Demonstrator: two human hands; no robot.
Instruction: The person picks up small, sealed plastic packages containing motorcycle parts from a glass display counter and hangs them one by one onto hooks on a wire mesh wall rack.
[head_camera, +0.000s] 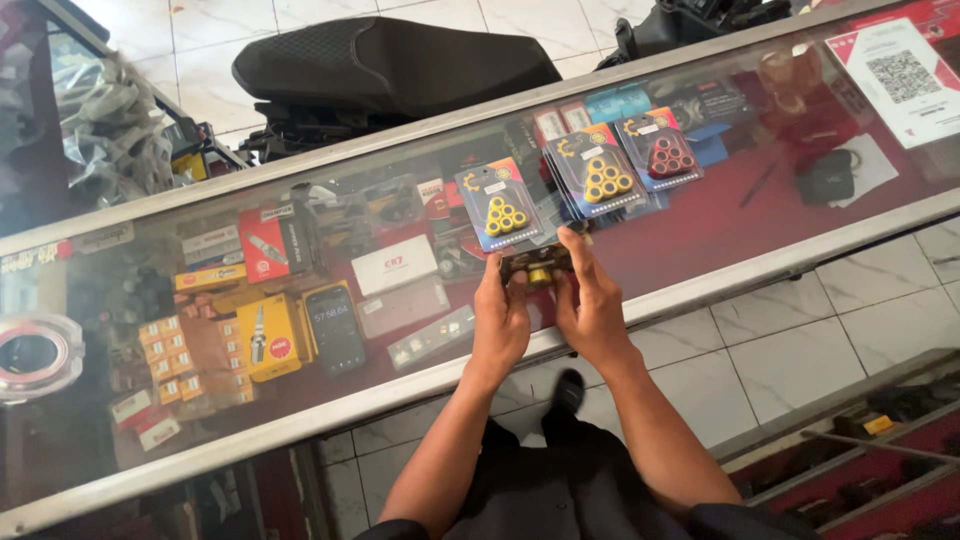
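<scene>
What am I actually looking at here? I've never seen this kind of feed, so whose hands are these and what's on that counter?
This is one picture from a camera worn on a person's head, looking down. There is no machine: the left hand and right hand are the person's own. Together they hold a small dark part with a brass-coloured piece over a glass display counter. A black phone lies on the glass. Under the glass are blister packs of yellow rollers, a pack of red rollers, and yellow spark plug boxes. Behind the counter sits a black motorcycle seat.

Yellow rollers on blue card—red rollers—black phone, yellow box.
</scene>
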